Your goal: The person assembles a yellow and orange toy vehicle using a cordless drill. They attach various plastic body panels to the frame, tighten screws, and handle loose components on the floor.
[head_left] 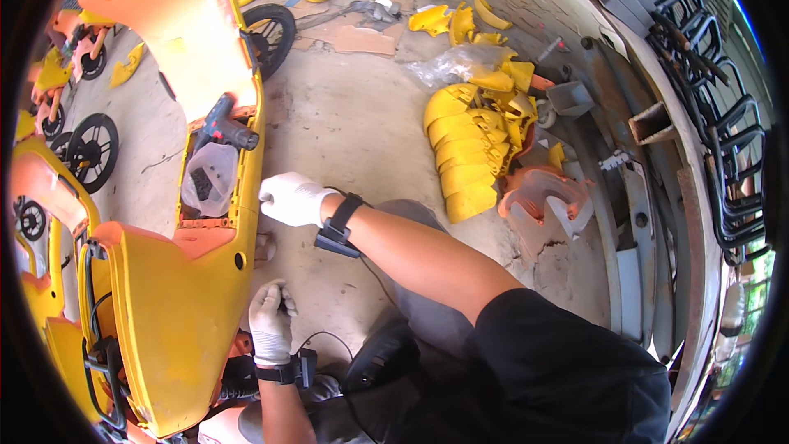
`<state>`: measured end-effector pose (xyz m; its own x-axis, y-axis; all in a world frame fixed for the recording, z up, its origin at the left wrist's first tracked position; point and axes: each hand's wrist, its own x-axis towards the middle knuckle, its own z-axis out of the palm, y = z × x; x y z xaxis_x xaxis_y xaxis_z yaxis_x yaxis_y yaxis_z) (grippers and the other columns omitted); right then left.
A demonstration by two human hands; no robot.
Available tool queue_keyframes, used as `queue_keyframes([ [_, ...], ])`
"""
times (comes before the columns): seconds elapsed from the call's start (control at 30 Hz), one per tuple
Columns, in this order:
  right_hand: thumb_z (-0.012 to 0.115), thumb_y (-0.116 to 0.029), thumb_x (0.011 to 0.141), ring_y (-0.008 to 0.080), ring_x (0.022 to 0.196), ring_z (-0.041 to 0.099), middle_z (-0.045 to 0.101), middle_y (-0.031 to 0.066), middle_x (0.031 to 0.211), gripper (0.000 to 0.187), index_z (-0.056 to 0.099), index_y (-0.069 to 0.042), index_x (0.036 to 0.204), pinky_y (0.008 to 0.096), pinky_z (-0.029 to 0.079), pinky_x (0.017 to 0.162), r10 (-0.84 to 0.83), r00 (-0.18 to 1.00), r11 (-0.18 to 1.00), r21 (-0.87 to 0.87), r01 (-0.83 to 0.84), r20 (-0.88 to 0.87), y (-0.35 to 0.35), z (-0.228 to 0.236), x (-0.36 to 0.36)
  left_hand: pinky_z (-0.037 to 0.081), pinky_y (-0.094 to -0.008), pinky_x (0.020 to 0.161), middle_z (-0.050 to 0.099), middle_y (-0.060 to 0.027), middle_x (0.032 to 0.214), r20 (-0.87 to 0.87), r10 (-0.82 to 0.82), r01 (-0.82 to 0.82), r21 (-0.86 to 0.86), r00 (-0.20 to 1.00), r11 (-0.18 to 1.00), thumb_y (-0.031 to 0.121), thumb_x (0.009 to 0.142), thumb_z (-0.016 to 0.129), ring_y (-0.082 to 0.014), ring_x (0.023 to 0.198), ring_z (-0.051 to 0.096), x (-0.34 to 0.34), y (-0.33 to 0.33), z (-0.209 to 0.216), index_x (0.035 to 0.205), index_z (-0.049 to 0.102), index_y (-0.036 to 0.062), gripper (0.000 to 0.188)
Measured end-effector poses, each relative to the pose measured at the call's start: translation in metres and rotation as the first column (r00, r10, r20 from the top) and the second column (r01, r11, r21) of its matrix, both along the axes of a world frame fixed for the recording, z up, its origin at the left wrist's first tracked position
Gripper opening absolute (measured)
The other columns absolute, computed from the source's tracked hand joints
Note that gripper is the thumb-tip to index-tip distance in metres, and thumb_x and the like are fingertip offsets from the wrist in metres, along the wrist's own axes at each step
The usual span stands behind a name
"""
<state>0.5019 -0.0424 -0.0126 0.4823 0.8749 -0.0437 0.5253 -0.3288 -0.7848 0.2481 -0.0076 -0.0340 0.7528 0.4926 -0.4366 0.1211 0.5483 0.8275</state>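
A yellow and orange scooter body (168, 296) stands at my left. My right hand (294, 199), in a white glove, is closed at the edge of its side panel; the fingertips are turned away, so anything in them is hidden. Lower down, my left hand (272, 319), also gloved, is held beside the same panel with its fingers curled together; I cannot make out anything in them. In the body's open compartment sits a translucent plastic tub (210, 181) with small dark parts. A cordless drill (223, 125) lies across the compartment above the tub.
Stacked yellow panels (468, 152) lie on the floor to the right, with orange panels (542, 201) beside them. Clear plastic wrap (456, 66) and flattened cardboard (353, 35) are farther off. Other scooters (49, 197) stand at the left. Metal beams and black tube frames (731, 140) line the right side.
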Motion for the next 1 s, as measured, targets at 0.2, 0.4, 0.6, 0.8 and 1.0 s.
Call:
queue_keyframes([
  [0.2,0.061,-0.026,0.086,0.0392,0.09,0.065,0.069,0.019,0.096,0.026,0.067,-0.006,0.102,0.0444,0.053,0.08,0.156,0.976,0.986,0.032,-0.163,0.154,0.005,0.015,-0.007,0.046,-0.024,0.059,0.062,-0.0072,0.079,-0.044,0.044,-0.044,0.003,0.998,0.999,0.014,0.097,0.054,-0.0123,0.064,0.056,-0.005,0.006,0.017,0.11,0.06,-0.0063,0.025],
  [0.4,0.063,-0.027,0.087,0.0359,0.101,0.065,0.068,0.0188,0.108,0.033,0.067,-0.005,0.111,0.0412,0.051,0.091,0.114,0.989,0.978,-0.186,-0.094,0.098,0.023,0.005,0.001,0.043,-0.0245,0.057,0.058,-0.004,0.075,-0.096,0.036,-0.038,-0.022,0.995,0.999,0.018,0.1,0.052,-0.0125,0.061,0.054,-0.015,0.012,0.014,0.101,0.058,-0.0013,0.02],
  [0.6,0.063,-0.029,0.087,0.0361,0.103,0.064,0.068,0.0193,0.109,0.035,0.067,-0.004,0.111,0.0411,0.051,0.092,0.06,0.995,0.982,-0.185,-0.045,0.075,0.038,0.005,0.0,0.044,-0.024,0.059,0.058,-0.0033,0.074,-0.104,0.048,-0.046,0.02,0.993,0.999,0.019,0.1,0.052,-0.0119,0.061,0.053,-0.03,0.016,0.011,0.104,0.059,-0.0011,0.021],
  [0.8,0.062,-0.039,0.086,0.0379,0.101,0.064,0.068,0.0207,0.105,0.04,0.068,-0.006,0.107,0.0431,0.051,0.088,-0.036,0.982,0.993,-0.101,0.056,0.185,0.056,-0.014,-0.003,0.046,-0.0259,0.059,0.06,-0.0066,0.079,-0.026,0.107,-0.108,-0.053,0.994,0.993,0.014,0.099,0.051,-0.0145,0.064,0.056,-0.034,0.012,0.009,0.107,0.059,-0.0033,0.02],
  [1.0,0.06,-0.04,0.088,0.0406,0.096,0.064,0.068,0.0232,0.1,0.04,0.067,-0.002,0.1,0.047,0.051,0.085,-0.11,0.989,0.979,-0.158,0.125,0.103,0.069,-0.001,-0.011,0.045,-0.0266,0.057,0.057,-0.0076,0.076,0.011,0.085,-0.085,0.007,0.996,0.996,0.011,0.098,0.048,-0.0157,0.061,0.053,-0.039,0.008,0.017,0.105,0.059,-0.0036,0.019],
])
